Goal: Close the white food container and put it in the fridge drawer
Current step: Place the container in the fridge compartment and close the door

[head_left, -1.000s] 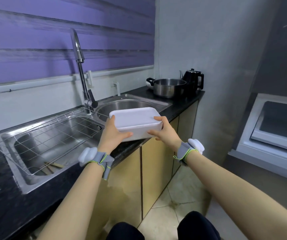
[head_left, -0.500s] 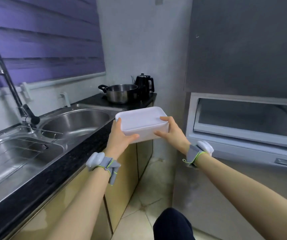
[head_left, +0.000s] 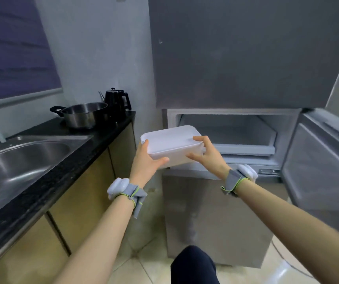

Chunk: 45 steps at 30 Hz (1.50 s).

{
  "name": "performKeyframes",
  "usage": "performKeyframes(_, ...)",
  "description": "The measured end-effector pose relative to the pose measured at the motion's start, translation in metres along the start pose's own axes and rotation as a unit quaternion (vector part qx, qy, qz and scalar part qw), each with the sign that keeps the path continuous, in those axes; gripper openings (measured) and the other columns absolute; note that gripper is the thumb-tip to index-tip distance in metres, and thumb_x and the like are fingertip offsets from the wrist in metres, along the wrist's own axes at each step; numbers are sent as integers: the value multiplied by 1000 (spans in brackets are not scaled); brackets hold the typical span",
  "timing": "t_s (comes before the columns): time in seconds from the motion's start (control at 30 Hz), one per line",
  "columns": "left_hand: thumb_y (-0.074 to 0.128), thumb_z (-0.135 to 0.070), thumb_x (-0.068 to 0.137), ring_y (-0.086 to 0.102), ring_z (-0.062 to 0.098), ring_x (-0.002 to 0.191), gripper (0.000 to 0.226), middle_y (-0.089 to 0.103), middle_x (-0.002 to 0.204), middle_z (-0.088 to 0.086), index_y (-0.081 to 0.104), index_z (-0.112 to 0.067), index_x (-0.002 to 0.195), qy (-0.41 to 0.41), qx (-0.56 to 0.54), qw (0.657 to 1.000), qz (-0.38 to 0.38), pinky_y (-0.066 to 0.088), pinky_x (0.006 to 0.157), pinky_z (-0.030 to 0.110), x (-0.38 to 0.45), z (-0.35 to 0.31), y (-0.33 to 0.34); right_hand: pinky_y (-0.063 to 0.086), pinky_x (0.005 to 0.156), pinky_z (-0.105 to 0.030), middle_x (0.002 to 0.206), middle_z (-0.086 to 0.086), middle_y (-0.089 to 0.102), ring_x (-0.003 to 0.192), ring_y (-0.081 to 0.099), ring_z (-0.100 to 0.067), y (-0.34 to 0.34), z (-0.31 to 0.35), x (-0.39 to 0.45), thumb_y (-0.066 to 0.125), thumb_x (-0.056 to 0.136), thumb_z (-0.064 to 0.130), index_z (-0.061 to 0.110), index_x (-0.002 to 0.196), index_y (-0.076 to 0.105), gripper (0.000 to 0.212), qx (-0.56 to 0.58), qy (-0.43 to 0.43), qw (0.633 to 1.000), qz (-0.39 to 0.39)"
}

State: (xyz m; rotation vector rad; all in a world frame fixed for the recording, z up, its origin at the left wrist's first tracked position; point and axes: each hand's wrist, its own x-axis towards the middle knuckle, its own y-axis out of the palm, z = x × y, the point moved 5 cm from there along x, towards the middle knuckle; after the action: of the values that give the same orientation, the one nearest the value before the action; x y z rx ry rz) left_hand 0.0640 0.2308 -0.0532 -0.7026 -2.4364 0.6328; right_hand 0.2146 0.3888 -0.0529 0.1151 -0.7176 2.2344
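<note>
The white food container [head_left: 171,140] is shut, its lid flat on top, and it hangs in the air in front of the fridge. My left hand [head_left: 146,162] grips its near left corner, thumb under the front wall. My right hand [head_left: 207,153] grips its right end, fingers over the lid edge. Just behind and to the right of it, the fridge drawer [head_left: 244,147] stands pulled out in the open middle compartment; what shows of its inside looks empty.
The compartment's door [head_left: 320,181] swings open at the right. A black counter [head_left: 47,181] with a steel sink [head_left: 21,158] runs along the left; a steel pot [head_left: 84,115] and a black kettle [head_left: 116,101] stand at its far end. My knee [head_left: 193,265] shows below.
The view has swung right from the sink to the fridge. Both hands have carried the container off the counter edge to just before the open drawer.
</note>
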Motion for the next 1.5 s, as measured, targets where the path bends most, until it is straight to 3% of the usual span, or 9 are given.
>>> performKeyframes(0.23, 76, -39, 73, 33, 23, 139, 95, 29, 154, 3, 23, -15, 148, 3, -45, 998, 52, 34, 113, 39, 10, -26, 61, 39, 85, -30, 118, 5, 45, 104, 51, -22, -55, -38, 3, 72, 78, 30, 35, 127, 42, 58, -56, 21, 998, -21)
performKeyframes(0.43, 76, -38, 73, 29, 23, 142, 93, 28, 156, 7, 27, -12, 147, -2, -60, 996, 71, 28, 116, 39, 32, -42, 100, 46, 84, -37, 118, -3, 49, 94, 54, -25, -89, -60, 20, 72, 77, 32, 31, 128, 41, 59, -120, 39, 992, -29)
performKeyframes(0.7, 75, -36, 74, 41, 22, 133, 76, 43, 146, 3, 39, -14, 137, 15, -59, 995, 82, 34, 100, 27, 73, -60, 140, 45, 80, -31, 118, -8, 53, 101, 54, -25, -116, -91, 56, 71, 80, 31, 32, 127, 41, 56, -106, 75, 991, -44)
performKeyframes(0.87, 75, -33, 74, 50, 26, 118, 64, 49, 132, 9, 45, -13, 126, 10, -60, 994, 89, 36, 85, 23, 100, -68, 167, 39, 57, -22, 109, -8, 53, 75, 55, -18, -129, -106, 81, 69, 81, 37, 25, 130, 38, 59, -177, 83, 979, -53)
performKeyframes(0.97, 73, -33, 76, 52, 33, 115, 65, 49, 130, 14, 42, -10, 128, 9, -25, 996, 82, 41, 85, 32, 113, -72, 179, 43, 66, -32, 114, -16, 60, 92, 59, -31, -129, -116, 93, 63, 83, 47, 24, 133, 35, 62, -273, 112, 954, -51)
performKeyframes(1.03, 70, -31, 79, 53, 36, 113, 60, 48, 130, 16, 42, -10, 128, 15, 2, 996, 85, 44, 88, 37, 119, -74, 185, 44, 76, -38, 121, -17, 59, 114, 52, -35, -128, -118, 99, 59, 84, 50, 24, 136, 35, 63, -341, 121, 930, -58)
performKeyframes(1.1, 64, -23, 83, 53, 40, 112, 52, 44, 132, 17, 41, -13, 130, 23, 30, 996, 81, 45, 88, 41, 123, -74, 191, 46, 87, -42, 132, -17, 52, 124, 45, -36, -127, -116, 105, 58, 86, 49, 25, 141, 33, 65, -374, 128, 916, -70)
performKeyframes(1.27, 52, -16, 88, 41, 39, 125, 60, 30, 145, 13, 28, -18, 143, 46, 135, 986, 90, 50, 88, 48, 127, -73, 204, 41, 98, -42, 145, -15, 36, 129, 39, -37, -117, -116, 113, 57, 86, 46, 28, 149, 24, 73, -408, 134, 898, -95)
performKeyframes(1.5, 46, -23, 88, 33, 31, 133, 57, 21, 156, 4, 29, -20, 143, 67, 207, 969, 114, 35, 101, 47, 116, -73, 206, 38, 102, -43, 155, -12, 22, 133, 33, -36, -107, -119, 101, 52, 89, 47, 31, 148, 24, 68, -403, 126, 904, -63)
